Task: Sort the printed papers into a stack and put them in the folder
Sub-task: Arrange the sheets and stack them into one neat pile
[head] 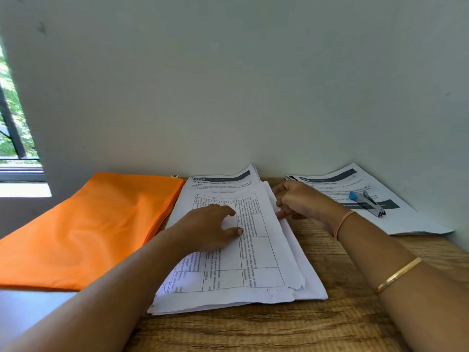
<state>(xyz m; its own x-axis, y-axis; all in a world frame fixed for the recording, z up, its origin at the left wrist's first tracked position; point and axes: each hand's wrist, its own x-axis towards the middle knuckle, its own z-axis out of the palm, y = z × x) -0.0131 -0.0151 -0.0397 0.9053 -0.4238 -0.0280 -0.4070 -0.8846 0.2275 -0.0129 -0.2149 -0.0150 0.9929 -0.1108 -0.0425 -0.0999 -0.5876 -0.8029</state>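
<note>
A loose stack of printed papers (pixel 261 260) lies in the middle of the wooden desk, its top sheet showing a ruled table. My left hand (pixel 210 227) rests flat on that top sheet, fingers spread. My right hand (pixel 302 204) is at the stack's right edge, fingers curled around the sheet edges there. An orange folder (pixel 83 224) lies flat to the left of the stack, touching its left side. A second pile of printed sheets (pixel 396 219) sits at the back right.
A stapler with a blue end (pixel 368 202) lies on the right pile. The wooden desk (pixel 279 329) meets a plain wall at the back and right. A window is at the far left.
</note>
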